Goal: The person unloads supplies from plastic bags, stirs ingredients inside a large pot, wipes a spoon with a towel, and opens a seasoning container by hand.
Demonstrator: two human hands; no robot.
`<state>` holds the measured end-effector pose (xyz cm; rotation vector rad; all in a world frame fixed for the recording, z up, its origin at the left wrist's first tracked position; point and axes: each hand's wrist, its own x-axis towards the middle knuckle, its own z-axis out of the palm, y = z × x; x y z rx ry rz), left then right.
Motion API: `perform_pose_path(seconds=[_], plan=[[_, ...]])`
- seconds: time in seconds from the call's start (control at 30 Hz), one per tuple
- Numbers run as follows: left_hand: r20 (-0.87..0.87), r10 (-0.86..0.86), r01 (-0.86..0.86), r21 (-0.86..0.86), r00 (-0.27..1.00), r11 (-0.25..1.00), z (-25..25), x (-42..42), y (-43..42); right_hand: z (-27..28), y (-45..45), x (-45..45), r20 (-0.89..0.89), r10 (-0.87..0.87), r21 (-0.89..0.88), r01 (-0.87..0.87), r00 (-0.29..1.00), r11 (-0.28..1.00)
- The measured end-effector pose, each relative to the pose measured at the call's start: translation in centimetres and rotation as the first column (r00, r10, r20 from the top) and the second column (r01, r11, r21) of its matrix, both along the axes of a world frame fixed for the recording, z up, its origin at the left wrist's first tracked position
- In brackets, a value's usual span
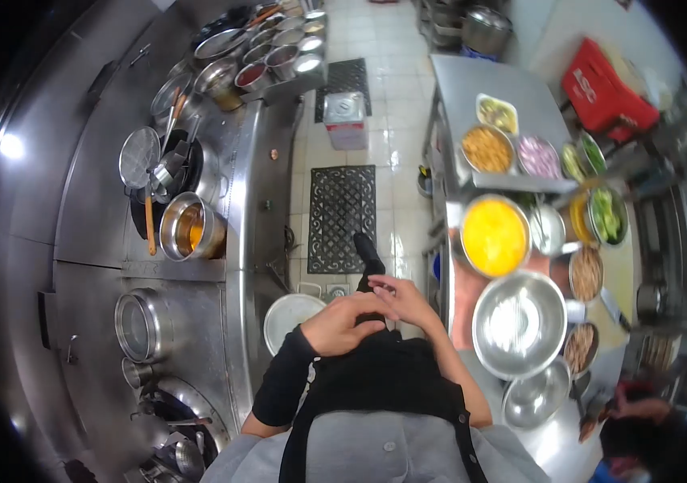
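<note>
My left hand [343,324], below a black sleeve, is in front of my black apron [384,378]. Its fingers reach across to my right hand [409,301] and touch or overlap it. The right hand's fingers are stretched out and apart; the left thumb stands away from its fingers. I make out nothing held in either hand. Beneath them, one dark shoe [369,251] steps on a patterned floor mat [342,217]. A round white lid or pot top [291,320] lies left of my hands.
At left, a steel cooking counter [191,322] holds a pot of amber liquid [192,228] and a strainer [140,158]. At right are a bowl of yellow liquid [495,237], an empty steel bowl [519,324] and a knife [614,308]. A metal-lidded box [345,121] stands in the aisle; another person's arm [641,408] shows lower right.
</note>
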<state>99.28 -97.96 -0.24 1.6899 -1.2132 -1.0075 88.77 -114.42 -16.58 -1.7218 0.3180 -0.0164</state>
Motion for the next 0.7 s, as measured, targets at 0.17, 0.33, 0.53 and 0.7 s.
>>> perform_pose_path(seconds=[0.17,0.33,0.53,0.7], plan=[[0.116,0.023,-0.027,0.034,0.993,0.999,-2.7,11.3,-6.9,2.1,-6.5,10.5,-0.218,0.070,-0.031,-0.078,0.973,0.996],[0.011,0.054,-0.053,-0.085,0.998,0.995,0.0,25.6,-13.7,4.0,-14.4,22.1,-0.237,-0.025,-0.219,-0.029,0.971,0.975],[0.033,-0.016,0.020,-0.123,0.999,0.992,0.4,38.4,-20.1,5.3,-21.9,32.1,-0.132,-0.185,-0.470,0.103,0.974,0.877],[-0.139,0.097,-0.113,-0.106,0.985,0.988,-3.3,42.5,-23.4,4.3,-25.2,37.6,-0.297,-0.020,-0.544,-0.152,0.955,0.825]])
